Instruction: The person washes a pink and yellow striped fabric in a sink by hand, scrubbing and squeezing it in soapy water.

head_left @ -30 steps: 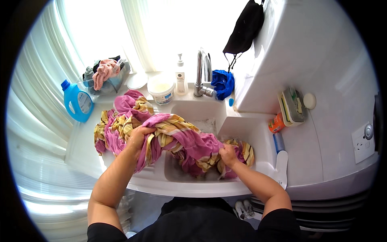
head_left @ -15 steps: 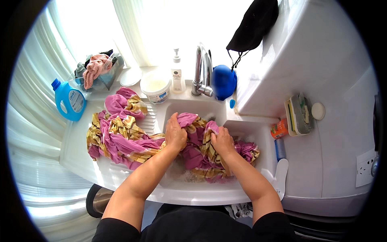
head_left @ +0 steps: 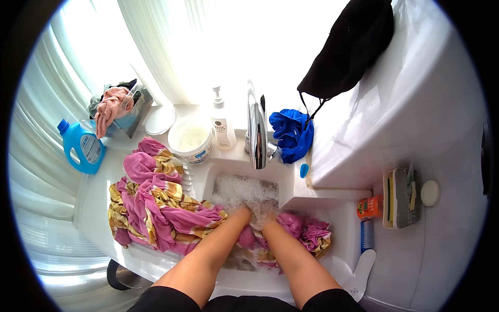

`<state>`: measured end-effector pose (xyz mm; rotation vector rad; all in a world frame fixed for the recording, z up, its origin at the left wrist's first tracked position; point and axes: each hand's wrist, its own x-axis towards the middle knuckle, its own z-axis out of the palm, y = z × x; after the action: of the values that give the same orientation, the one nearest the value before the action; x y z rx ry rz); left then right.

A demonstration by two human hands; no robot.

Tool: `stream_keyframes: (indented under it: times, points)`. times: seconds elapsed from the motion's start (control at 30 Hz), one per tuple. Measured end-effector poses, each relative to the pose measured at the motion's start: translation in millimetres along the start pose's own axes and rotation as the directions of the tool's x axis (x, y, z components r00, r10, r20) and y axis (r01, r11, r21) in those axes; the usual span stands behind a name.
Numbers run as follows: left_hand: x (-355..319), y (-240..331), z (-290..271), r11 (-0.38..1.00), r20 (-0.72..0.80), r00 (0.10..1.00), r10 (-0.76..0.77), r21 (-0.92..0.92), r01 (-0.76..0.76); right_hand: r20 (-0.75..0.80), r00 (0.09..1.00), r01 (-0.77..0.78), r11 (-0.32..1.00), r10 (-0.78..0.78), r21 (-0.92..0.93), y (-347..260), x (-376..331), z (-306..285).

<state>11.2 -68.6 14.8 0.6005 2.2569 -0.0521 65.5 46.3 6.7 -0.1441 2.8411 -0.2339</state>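
Note:
A pink and yellow plaid cloth (head_left: 169, 221) lies bunched over the ridged left side of the white sink (head_left: 291, 193) and runs down into the basin. My left hand (head_left: 242, 213) is sunk to the wrist in foamy water (head_left: 241, 190), close to the wet cloth. Beside it, my right hand (head_left: 268, 220) also dips under the suds, next to a soaked pink bulge of the same cloth. Foam and water hide the fingers of both hands, so their grip does not show.
Above the basin stands a chrome faucet (head_left: 257, 138). Along the back are a pump bottle (head_left: 222, 129), a white tub (head_left: 190, 140) and a bin of clothes (head_left: 132, 117). A blue detergent jug (head_left: 83, 148) stands left. A brush (head_left: 361, 275) lies on the right rim.
Both hands have gone down from above the basin into the water, pushing the held cloth under. More foam shows at the back, and the view has shifted.

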Motion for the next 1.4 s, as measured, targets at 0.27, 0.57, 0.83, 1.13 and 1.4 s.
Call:
stream_keyframes:
  times: [0.27, 0.57, 0.83, 1.13, 1.4]
  points:
    - [-46, -8, -70, -0.026, -0.285, 0.94, -0.186, -0.955, -0.294, -0.046, 0.906, -0.14, 0.4, 0.422, 0.906, 8, -10, -46]
    - [-171, -17, -70, 0.779, -0.715, 0.669, 0.201, -0.298, -0.552, -0.262, 0.949, 0.271, 0.873, -0.172, 0.406, -3, -147, -143]
    - [-106, -6, 35, 0.949, -0.647, 0.701, 0.298, 0.12, -0.292, -0.213, 0.967, 0.163, 0.983, -0.141, 0.086, -35, -106, -53]
    - [-11, -11, 25, 0.992, -0.547, 0.834, -0.075, -0.129, 0.004, 0.166, 0.968, -0.245, 0.866, 0.191, 0.436, -1, -15, -17]
    - [-58, -17, -35, 0.886, -0.512, 0.853, 0.098, -0.345, -0.309, 0.009, 0.997, -0.058, 0.691, 0.075, 0.721, -2, -83, -117]
